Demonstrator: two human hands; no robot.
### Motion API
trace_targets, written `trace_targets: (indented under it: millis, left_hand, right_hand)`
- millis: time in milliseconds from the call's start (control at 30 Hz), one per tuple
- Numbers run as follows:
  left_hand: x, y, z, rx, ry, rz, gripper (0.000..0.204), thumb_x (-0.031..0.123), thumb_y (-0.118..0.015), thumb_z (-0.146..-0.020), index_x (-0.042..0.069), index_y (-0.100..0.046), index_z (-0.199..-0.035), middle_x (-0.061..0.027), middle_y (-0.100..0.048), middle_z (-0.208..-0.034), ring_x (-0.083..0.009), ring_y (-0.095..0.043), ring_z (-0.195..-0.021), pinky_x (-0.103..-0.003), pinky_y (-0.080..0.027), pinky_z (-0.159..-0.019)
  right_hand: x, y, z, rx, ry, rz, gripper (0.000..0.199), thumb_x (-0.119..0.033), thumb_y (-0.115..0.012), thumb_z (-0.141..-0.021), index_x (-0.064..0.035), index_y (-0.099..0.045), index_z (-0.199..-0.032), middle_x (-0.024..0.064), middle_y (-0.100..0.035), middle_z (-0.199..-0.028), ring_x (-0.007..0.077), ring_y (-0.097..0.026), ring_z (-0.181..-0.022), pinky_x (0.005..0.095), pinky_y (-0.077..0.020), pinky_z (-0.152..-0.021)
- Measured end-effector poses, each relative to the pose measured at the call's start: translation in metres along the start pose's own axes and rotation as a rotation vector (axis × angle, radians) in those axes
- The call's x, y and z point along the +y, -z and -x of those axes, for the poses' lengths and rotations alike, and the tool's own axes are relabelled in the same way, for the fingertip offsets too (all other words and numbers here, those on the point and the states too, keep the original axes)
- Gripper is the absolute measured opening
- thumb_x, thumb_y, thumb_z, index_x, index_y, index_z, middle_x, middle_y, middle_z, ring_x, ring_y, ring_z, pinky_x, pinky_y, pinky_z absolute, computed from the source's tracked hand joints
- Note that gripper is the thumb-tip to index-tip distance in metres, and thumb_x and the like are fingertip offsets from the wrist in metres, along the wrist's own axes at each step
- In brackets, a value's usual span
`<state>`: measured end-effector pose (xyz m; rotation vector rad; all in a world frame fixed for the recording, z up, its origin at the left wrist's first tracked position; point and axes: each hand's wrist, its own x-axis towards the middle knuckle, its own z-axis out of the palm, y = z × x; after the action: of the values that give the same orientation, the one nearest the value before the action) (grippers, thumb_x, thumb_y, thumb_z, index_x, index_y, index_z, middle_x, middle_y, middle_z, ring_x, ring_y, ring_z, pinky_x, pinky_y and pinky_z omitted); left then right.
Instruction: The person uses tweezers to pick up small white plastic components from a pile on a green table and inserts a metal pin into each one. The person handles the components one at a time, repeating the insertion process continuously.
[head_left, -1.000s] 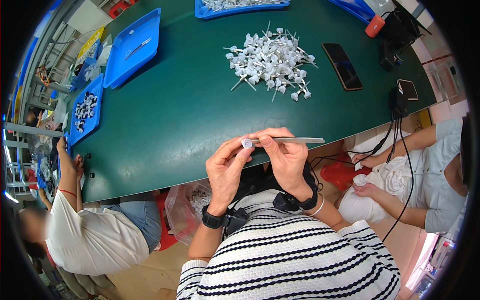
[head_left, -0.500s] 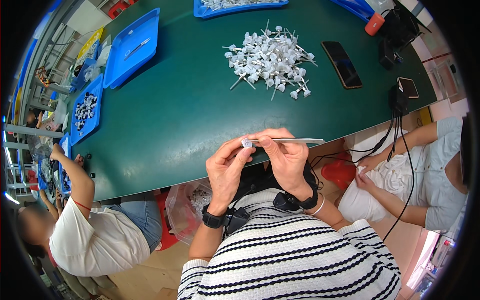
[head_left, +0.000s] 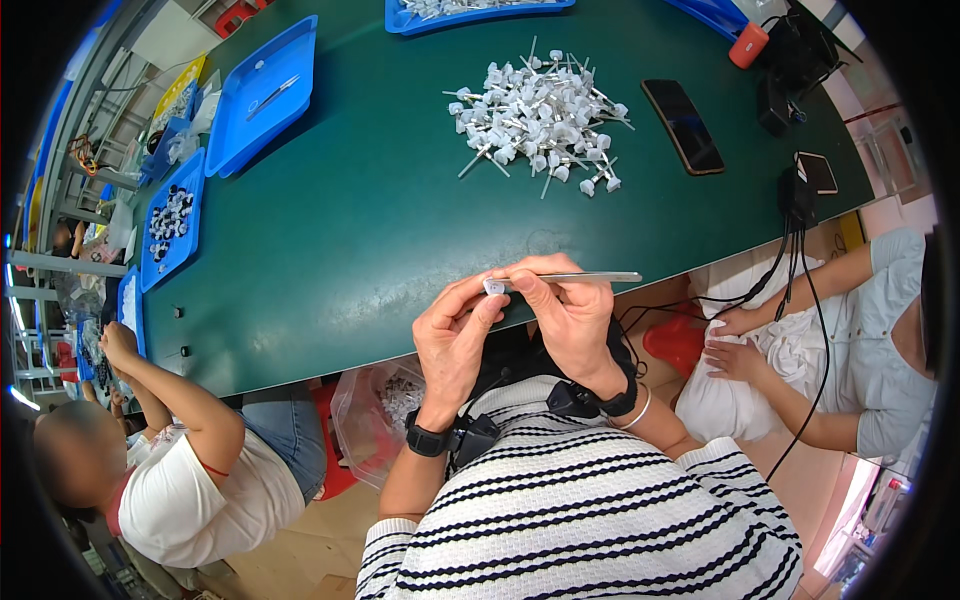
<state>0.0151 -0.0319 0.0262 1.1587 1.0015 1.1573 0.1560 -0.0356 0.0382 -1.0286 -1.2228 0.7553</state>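
Left hand [head_left: 450, 340] pinches small white plastic part [head_left: 494, 287] by green tabletop's [head_left: 340, 240] near edge; right hand [head_left: 575, 320] grips metal tweezers [head_left: 605, 276], tip contact unclear. Likely mid tweezer-work; next move needs steady pinch.

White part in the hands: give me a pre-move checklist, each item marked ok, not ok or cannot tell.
1. White part gripped by the left hand: ok, between thumb and fingers.
2. Tool held in the right hand: ok.
3. Tool's tip seated on the part: cannot tell, too small.
4. Pile apart from both hands: ok.
5. Phone apart from the pile: ok.
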Motion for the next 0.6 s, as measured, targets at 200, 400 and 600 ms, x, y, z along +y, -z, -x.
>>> trace_targets:
  millis: [200,400,600]
  left_hand:
    - [0.000,-0.001,0.000,0.012,0.009,-0.008,0.026,0.002,-0.065,-0.090,-0.003,-0.064,-0.115,-0.0112,-0.064,-0.110,-0.0152,-0.066,-0.092,-0.023,-0.054,-0.075]
    - [-0.001,0.000,0.000,0.017,-0.025,-0.055,0.026,0.002,-0.065,-0.090,-0.004,-0.064,-0.115,-0.0118,-0.065,-0.111,-0.0159,-0.066,-0.093,-0.024,-0.054,-0.078]
    - [0.002,0.000,-0.001,0.036,-0.114,-0.163,0.025,0.001,-0.065,-0.089,-0.005,-0.065,-0.113,-0.0121,-0.065,-0.110,-0.0157,-0.066,-0.094,-0.024,-0.053,-0.081]
  right_hand:
    - [-0.005,0.000,-0.003,-0.006,0.020,0.063,0.010,-0.005,-0.065,-0.090,0.0042,-0.069,-0.088,0.0073,-0.070,-0.082,0.0128,-0.067,-0.068,0.0244,-0.0524,-0.059]
    - [-0.003,-0.001,-0.006,-0.025,0.061,0.090,0.010,-0.006,-0.067,-0.088,0.0030,-0.069,-0.085,0.0080,-0.070,-0.080,0.0163,-0.066,-0.064,0.0260,-0.0507,-0.055]
    - [-0.006,-0.003,-0.012,-0.079,0.082,0.144,0.007,-0.006,-0.069,-0.085,0.0006,-0.068,-0.084,0.0080,-0.069,-0.078,0.0197,-0.064,-0.063,0.0293,-0.0484,-0.054]
